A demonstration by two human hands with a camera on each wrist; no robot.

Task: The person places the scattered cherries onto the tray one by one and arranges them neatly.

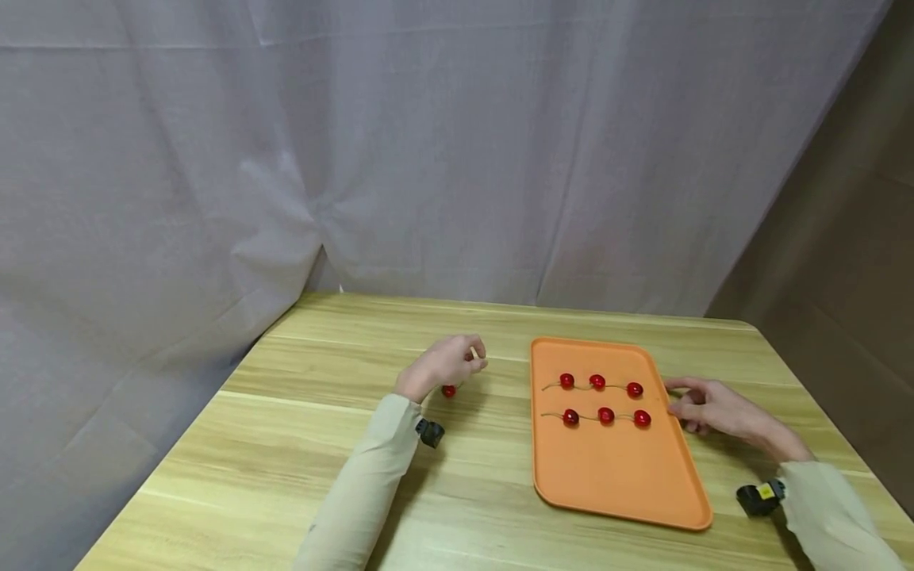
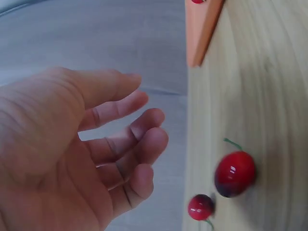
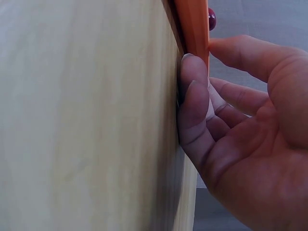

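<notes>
Two loose red cherries lie on the wooden counter (image 1: 286, 444) just below the person's left hand (image 1: 443, 366); the larger cherry (image 2: 234, 173) has a short green stem, and the smaller cherry (image 2: 200, 207) lies just beside it. Only one of them (image 1: 448, 391) shows from the head view, near the wrist. The left hand hovers over them with its fingers (image 2: 139, 139) loosely bent and holding nothing. To the right lies a flat orange tray (image 1: 607, 476) with six more cherries in two rows of three, their stems pointing left. The right hand (image 1: 714, 408) rests at the tray's right edge, its fingers (image 3: 195, 96) relaxed, fingertips touching the rim (image 3: 195, 29) without gripping it. Both arms wear pale sleeves with a small dark device at each wrist. A grey curtain (image 1: 357, 159) hangs behind the counter.
</notes>
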